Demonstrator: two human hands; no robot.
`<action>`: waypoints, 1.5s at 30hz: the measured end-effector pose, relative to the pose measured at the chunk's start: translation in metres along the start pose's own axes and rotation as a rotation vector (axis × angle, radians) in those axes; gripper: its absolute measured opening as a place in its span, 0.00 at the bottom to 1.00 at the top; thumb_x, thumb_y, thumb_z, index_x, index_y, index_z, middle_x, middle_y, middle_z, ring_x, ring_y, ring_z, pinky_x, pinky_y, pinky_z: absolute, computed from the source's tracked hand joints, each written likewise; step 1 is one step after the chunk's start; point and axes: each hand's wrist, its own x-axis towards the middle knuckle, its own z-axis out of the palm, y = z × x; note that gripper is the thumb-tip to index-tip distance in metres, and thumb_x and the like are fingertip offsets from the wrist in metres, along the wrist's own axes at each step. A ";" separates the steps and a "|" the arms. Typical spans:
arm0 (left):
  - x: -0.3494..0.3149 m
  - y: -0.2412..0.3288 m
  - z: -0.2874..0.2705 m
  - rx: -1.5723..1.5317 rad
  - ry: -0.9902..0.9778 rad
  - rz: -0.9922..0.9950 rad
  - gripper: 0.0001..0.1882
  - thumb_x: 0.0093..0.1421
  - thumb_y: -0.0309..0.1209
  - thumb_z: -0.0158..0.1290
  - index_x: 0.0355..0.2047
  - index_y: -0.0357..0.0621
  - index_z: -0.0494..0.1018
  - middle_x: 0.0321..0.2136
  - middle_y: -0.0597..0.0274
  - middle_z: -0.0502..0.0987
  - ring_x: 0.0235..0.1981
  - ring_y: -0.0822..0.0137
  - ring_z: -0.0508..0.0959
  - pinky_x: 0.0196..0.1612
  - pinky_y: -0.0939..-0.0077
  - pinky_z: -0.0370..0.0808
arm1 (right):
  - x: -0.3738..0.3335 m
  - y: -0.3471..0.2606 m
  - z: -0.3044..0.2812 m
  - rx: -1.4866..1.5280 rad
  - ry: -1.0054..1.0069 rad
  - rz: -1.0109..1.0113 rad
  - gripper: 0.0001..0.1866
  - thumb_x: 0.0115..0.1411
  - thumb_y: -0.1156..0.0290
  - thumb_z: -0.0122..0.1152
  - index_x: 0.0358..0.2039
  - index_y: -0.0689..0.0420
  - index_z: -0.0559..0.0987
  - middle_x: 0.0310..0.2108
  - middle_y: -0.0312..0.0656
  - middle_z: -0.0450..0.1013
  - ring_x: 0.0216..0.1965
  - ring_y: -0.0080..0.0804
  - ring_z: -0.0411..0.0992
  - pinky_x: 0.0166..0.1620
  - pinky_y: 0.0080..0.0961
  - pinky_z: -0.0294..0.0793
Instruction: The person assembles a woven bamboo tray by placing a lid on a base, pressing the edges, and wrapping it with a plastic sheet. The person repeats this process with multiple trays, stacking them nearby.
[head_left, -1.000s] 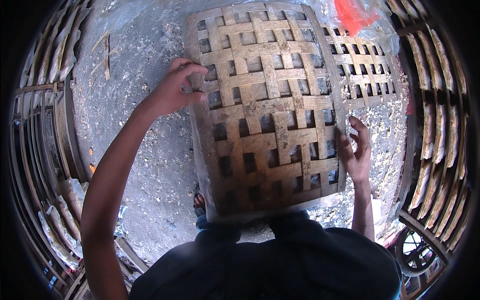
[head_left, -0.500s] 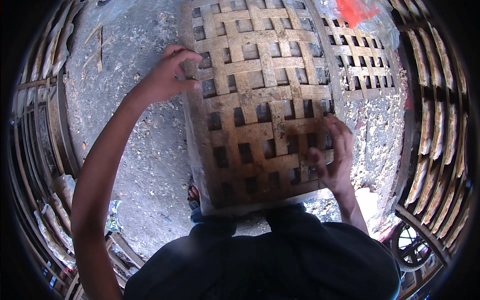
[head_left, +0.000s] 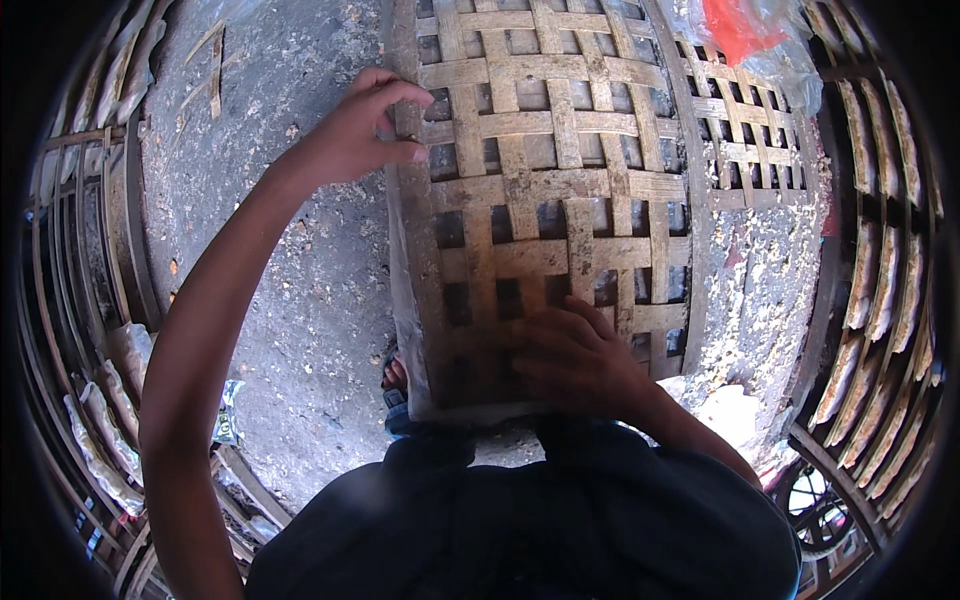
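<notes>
A long woven bamboo lattice panel (head_left: 585, 185) with a wooden border extends away from my legs, clear plastic showing along its left and near edges. My left hand (head_left: 385, 125) is at the panel's left border, with finger and thumb curved apart and their tips on the wood. Nothing shows between them. Over the near part of the lattice, my right hand (head_left: 580, 360) lies low with its fingers stretched to the left. It is slightly blurred and covers some of the slats. Whether it presses on them I cannot tell.
Another woven lattice (head_left: 752, 130) adjoins on the right, beneath clear plastic with a red bag (head_left: 740, 35). Racks of pale strips (head_left: 865, 270) stand right, and slatted racks (head_left: 85, 240) left. Pale crumbs dot the grey floor (head_left: 280, 330). A spoked wheel (head_left: 815, 505) is lower right.
My right hand has moved left from the panel's right border onto the near lattice. My left hand keeps its place on the left border. The whole view has shifted slightly.
</notes>
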 end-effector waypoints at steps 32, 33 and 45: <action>-0.114 0.036 0.072 0.587 -0.202 0.527 0.31 0.63 0.51 0.56 0.64 0.56 0.71 0.72 0.59 0.60 0.74 0.52 0.56 0.74 0.42 0.51 | -0.028 0.082 -0.077 0.715 1.424 0.855 0.17 0.71 0.77 0.51 0.59 0.65 0.67 0.63 0.52 0.64 0.62 0.40 0.70 0.59 0.40 0.77; -0.116 0.034 0.073 0.574 -0.267 0.522 0.33 0.63 0.52 0.55 0.66 0.56 0.69 0.73 0.59 0.58 0.76 0.52 0.53 0.76 0.41 0.47 | -0.050 0.100 -0.091 0.641 1.441 0.967 0.21 0.71 0.75 0.53 0.62 0.64 0.64 0.63 0.50 0.63 0.64 0.40 0.67 0.62 0.42 0.74; -0.104 -0.194 -0.112 0.427 0.059 -0.550 0.21 0.71 0.43 0.51 0.58 0.43 0.75 0.53 0.42 0.79 0.56 0.45 0.79 0.60 0.58 0.74 | -0.086 0.045 -0.097 -0.282 0.259 0.605 0.18 0.49 0.74 0.75 0.42 0.53 0.84 0.57 0.43 0.72 0.57 0.46 0.71 0.55 0.43 0.77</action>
